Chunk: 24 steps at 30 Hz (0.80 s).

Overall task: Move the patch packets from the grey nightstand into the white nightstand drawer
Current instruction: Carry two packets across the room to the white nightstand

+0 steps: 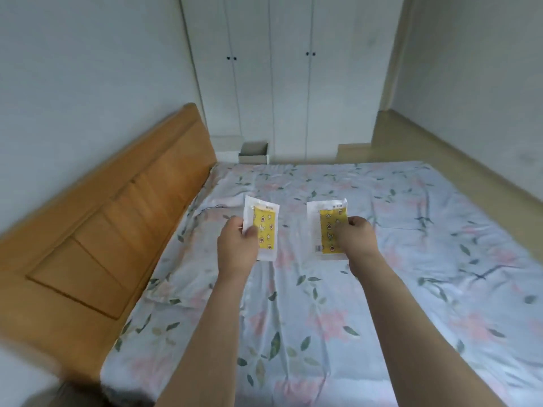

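Soft, even, cool daylight; source not visible. No hard shadows, no glare. Wide-angle bending: orange-brown wooden headboard (111,218) bows at left, tall white wardrobe doors (288,77) lean at far centre. Motion blur smears the near-left corner. Floral pale-blue bedsheet (411,259) mildly soft overall; print on packets unreadable.

Two yellow-printed white patch packets (262,227) (328,227); upright; side by side.
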Tool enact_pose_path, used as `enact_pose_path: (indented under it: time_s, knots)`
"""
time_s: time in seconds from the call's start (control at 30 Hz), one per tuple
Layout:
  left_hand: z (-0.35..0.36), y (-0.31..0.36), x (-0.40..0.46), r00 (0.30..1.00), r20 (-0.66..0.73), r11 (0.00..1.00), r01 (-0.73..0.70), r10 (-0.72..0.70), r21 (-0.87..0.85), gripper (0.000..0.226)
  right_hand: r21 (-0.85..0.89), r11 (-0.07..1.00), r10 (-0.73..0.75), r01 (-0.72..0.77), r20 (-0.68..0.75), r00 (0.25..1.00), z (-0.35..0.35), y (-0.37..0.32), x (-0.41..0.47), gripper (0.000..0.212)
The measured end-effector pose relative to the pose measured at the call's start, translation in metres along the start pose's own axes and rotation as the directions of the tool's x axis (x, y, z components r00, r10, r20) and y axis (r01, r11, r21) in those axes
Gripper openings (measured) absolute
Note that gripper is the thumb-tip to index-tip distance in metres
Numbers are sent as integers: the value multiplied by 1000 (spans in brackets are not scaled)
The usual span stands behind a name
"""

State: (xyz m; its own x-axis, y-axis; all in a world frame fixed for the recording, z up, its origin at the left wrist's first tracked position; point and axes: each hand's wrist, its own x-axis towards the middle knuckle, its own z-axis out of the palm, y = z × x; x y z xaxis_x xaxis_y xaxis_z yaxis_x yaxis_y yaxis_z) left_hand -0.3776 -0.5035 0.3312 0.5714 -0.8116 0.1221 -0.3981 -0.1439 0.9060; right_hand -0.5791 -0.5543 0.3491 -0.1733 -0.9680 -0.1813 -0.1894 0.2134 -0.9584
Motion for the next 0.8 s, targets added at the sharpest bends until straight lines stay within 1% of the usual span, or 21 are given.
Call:
enact_pose_path:
  time_s: [0.07, 0.1, 0.17, 0.2, 0.33, 0.43, 0.5, 0.57, 0.63, 0.67, 0.8]
  knots:
    - [65, 38, -21, 995, 88, 999, -37, 40, -40, 8, 38, 999, 6, -3, -86, 996, -74, 8, 15, 9]
    - [99, 58, -34, 990, 130, 997, -53, 61, -64, 6, 54, 999, 11, -4, -134, 991, -114, 14, 22, 12]
    - [170, 96, -71, 971, 213, 991, -88, 108, -103, 5, 88, 996, 33, -11, -241, 970, -201, 29, 35, 26]
    - [205, 117, -93, 957, 256, 987, -107, 135, -122, 6, 100, 995, 39, -10, -289, 957, -247, 38, 39, 31]
    - [339, 192, -189, 869, 437, 968, -166, 233, -185, 6, 150, 989, 83, -15, -457, 886, -420, 81, 43, 25]
    - [429, 238, -261, 773, 567, 955, -174, 285, -243, 7, 176, 984, 121, -19, -595, 795, -534, 111, 37, 26]
    - [477, 265, -305, 699, 639, 946, -201, 321, -255, 5, 203, 979, 153, -22, -657, 738, -597, 128, 32, 27]
    - [521, 290, -341, 636, 686, 936, -226, 353, -271, 4, 224, 974, 177, -24, -697, 695, -653, 143, 29, 21]
    - [562, 314, -370, 588, 719, 929, -244, 370, -278, 5, 235, 972, 191, -22, -728, 658, -701, 155, 30, 10]
    - [583, 324, -383, 566, 732, 925, -250, 379, -285, 6, 239, 971, 196, -19, -744, 639, -723, 161, 33, 9]
    - [668, 362, -428, 488, 769, 909, -268, 413, -319, 13, 242, 969, 220, -40, -784, 580, -807, 189, 52, 13]
